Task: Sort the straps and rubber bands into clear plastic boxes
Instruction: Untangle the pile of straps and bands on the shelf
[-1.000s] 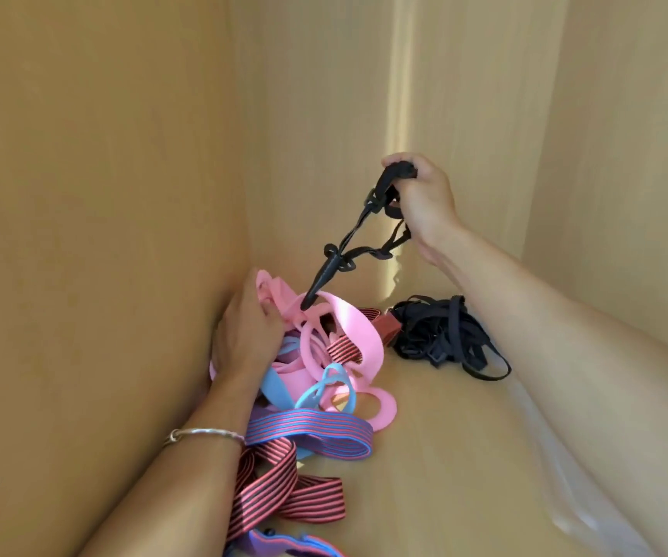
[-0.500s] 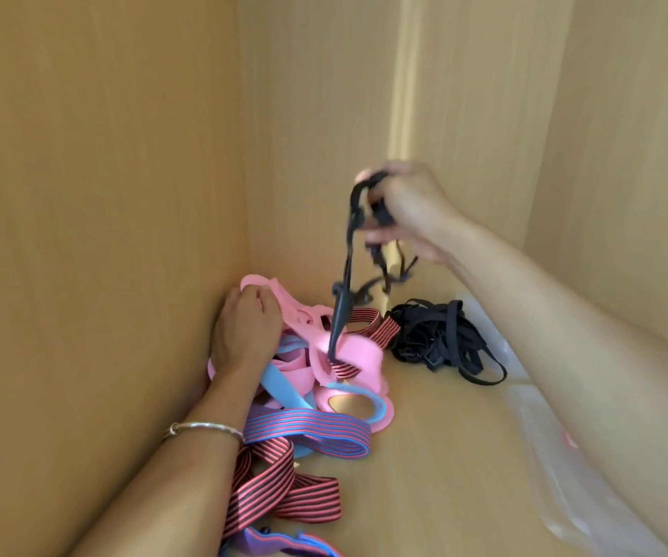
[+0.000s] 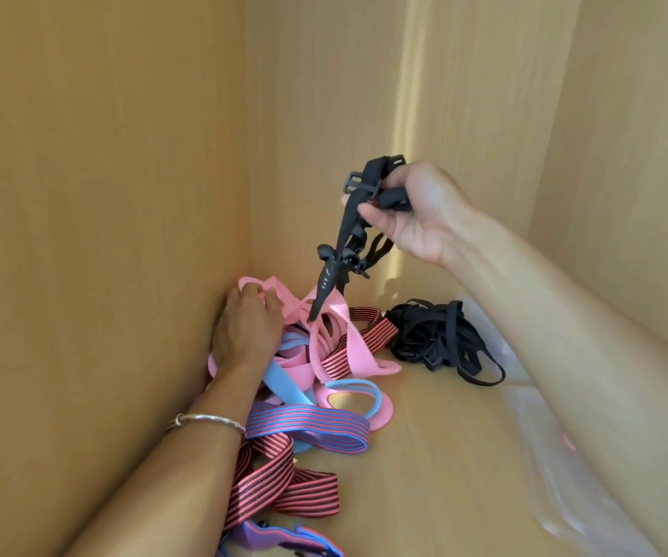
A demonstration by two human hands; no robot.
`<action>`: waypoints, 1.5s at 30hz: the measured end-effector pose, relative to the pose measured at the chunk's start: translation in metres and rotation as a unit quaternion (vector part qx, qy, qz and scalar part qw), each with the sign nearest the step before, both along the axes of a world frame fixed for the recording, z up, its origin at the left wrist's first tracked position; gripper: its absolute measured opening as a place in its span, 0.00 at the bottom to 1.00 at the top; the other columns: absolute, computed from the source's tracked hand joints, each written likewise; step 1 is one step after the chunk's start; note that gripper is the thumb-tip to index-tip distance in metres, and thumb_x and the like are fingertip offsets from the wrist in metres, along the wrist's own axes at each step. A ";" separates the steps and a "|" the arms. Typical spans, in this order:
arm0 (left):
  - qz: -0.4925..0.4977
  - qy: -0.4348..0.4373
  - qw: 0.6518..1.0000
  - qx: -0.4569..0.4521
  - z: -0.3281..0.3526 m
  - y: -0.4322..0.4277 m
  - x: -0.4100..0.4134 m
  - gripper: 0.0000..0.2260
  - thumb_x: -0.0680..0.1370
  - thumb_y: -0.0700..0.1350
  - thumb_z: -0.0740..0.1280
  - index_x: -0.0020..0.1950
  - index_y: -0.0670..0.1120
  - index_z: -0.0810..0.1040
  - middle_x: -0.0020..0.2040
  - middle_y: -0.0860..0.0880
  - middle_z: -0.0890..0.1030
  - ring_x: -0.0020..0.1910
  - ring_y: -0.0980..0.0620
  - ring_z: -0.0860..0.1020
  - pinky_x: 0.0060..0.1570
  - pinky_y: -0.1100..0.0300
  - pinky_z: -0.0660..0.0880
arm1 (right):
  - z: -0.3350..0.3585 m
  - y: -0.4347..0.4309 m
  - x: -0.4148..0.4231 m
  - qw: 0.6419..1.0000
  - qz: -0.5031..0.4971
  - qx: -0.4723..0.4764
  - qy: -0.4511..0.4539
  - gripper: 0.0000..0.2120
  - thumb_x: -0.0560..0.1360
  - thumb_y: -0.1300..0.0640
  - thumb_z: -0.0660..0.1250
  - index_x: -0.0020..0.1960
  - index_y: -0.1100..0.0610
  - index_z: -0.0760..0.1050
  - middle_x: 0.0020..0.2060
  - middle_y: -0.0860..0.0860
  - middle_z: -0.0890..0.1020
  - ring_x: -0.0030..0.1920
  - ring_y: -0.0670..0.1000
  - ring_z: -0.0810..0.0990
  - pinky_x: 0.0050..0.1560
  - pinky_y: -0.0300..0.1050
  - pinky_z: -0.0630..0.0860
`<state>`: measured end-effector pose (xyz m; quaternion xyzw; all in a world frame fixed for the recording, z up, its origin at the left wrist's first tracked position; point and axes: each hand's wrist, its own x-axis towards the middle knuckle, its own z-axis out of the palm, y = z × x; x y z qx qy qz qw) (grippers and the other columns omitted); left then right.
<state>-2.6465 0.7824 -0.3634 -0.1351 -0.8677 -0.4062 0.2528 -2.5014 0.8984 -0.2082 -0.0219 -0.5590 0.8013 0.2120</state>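
Since half a second ago the right hand (image 3: 421, 211) has turned its palm more toward the camera, and the black buckled strap (image 3: 344, 235) hanging from it has swung, its loose tip now over the pink rubber bands (image 3: 348, 351). The right fingers (image 3: 380, 219) are curled tight round the strap's upper end, with a plastic buckle sticking out just beyond the fingertips. The rest of the strap dangles below them in a knotted tangle.

The left hand (image 3: 246, 331) sits low against the wooden side wall (image 3: 83, 235), its fingers bent over and gripping the edge of a pink loop. Just behind its wrist lie a light blue band (image 3: 282, 381) and a blue-and-red striped band (image 3: 312, 426). Red-and-black striped straps (image 3: 280, 484) lie beside the forearm. A thin metal bracelet (image 3: 207, 419) circles that wrist.

A heap of black straps (image 3: 441, 335) lies on the shelf floor below the right fingers, just beside the pink pile. Under the right forearm is some clear plastic (image 3: 589, 476), its shape too blurred to make out.
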 end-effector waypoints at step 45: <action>-0.350 -0.030 0.865 -0.357 0.041 0.058 0.109 0.15 0.79 0.51 0.62 0.64 0.48 0.75 0.60 0.46 0.78 0.60 0.46 0.75 0.59 0.55 0.71 | -0.067 0.104 0.001 0.760 -0.315 0.528 -0.211 0.16 0.77 0.61 0.61 0.63 0.54 0.78 0.52 0.52 0.82 0.53 0.54 0.80 0.54 0.45 0.76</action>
